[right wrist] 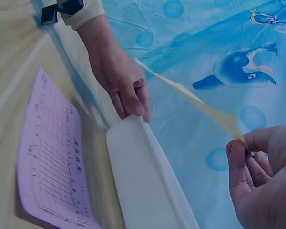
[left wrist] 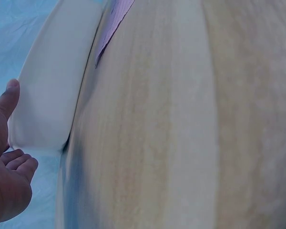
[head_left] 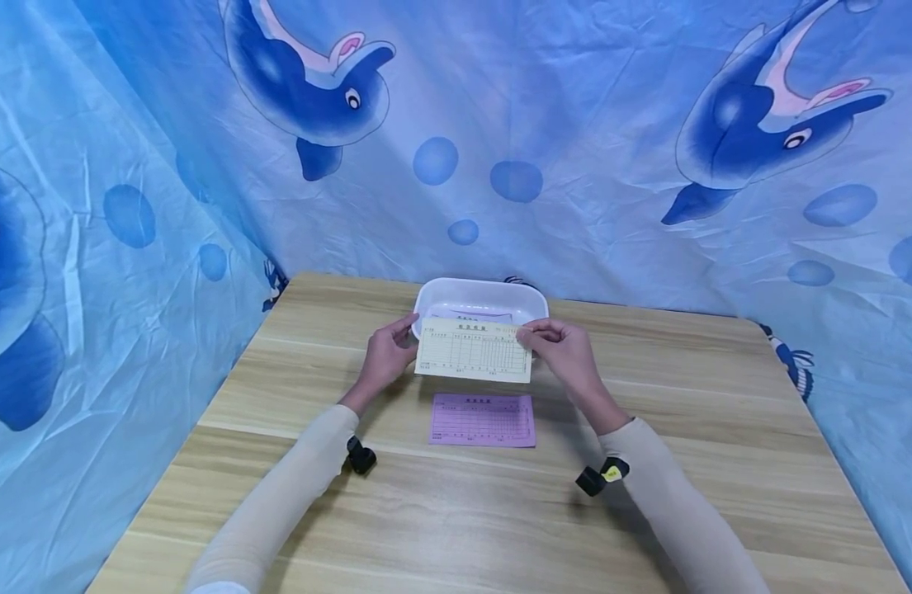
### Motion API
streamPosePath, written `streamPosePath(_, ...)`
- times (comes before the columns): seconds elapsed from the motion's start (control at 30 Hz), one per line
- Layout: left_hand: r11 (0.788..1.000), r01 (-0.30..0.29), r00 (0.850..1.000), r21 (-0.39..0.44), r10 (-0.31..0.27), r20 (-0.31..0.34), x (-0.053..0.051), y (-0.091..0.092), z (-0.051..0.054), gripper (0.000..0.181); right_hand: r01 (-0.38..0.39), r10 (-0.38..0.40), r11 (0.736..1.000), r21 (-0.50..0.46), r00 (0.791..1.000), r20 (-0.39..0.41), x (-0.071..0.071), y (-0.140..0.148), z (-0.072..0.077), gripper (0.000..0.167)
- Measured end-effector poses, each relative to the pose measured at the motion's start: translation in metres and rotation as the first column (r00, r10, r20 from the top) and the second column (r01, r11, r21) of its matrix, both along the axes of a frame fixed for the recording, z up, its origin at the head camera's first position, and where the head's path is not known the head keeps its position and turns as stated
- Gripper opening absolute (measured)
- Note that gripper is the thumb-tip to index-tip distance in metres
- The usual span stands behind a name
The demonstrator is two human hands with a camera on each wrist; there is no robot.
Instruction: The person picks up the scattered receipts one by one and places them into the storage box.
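My right hand (head_left: 567, 355) pinches the right end of a pale yellow printed form slip (head_left: 470, 355) between thumb and fingers. The slip hangs over the near side of a white plastic tray (head_left: 481, 289) and hides part of it. In the right wrist view the same slip (right wrist: 200, 107) appears nearly edge-on, above the tray. My left hand (head_left: 385, 359) grips the tray's left end, thumb at the rim, as the right wrist view also shows. A purple form slip (head_left: 482, 421) lies flat on the table in front of the tray.
Inside the tray lies another printed slip (head_left: 493, 316), mostly covered. The wooden table (head_left: 686, 445) extends to both sides. Blue curtains (head_left: 463, 99) with dolphin prints hang behind the table and along its left.
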State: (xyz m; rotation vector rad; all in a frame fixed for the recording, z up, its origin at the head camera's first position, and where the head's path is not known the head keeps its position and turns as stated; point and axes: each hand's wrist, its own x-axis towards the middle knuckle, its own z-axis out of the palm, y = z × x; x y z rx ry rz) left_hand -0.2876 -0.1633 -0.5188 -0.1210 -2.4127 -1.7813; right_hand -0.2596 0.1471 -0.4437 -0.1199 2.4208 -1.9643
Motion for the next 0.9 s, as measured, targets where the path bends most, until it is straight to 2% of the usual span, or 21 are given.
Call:
streamPosePath(0.17,1.0,-0.004,1.0,-0.02,0.004,-0.021,0.0,0.0,0.0,0.061,0.011,-0.011,0.998,-0.061,1.0,-0.002,-0.015,0.002,0.004,0.031)
streamPosePath(0.3,0.999,0.001,1.0,-0.048,-0.001,-0.011,0.002,-0.001,0.0,0.069,0.026,-0.027,0.994,-0.108,1.0,-0.01,-0.029,0.003,0.006,0.03)
streamPosePath(0.47,0.998,0.018,1.0,-0.052,-0.018,0.006,0.004,-0.002,0.001,0.079,0.058,-0.062,0.992,-0.115,0.998,-0.033,-0.045,0.006,0.005,0.029)
streamPosePath(0.9,0.999,0.011,1.0,-0.044,-0.011,0.003,0.004,-0.001,0.001,0.079,0.085,-0.091,0.991,-0.1,0.994,-0.064,-0.082,0.005,-0.008,0.027)
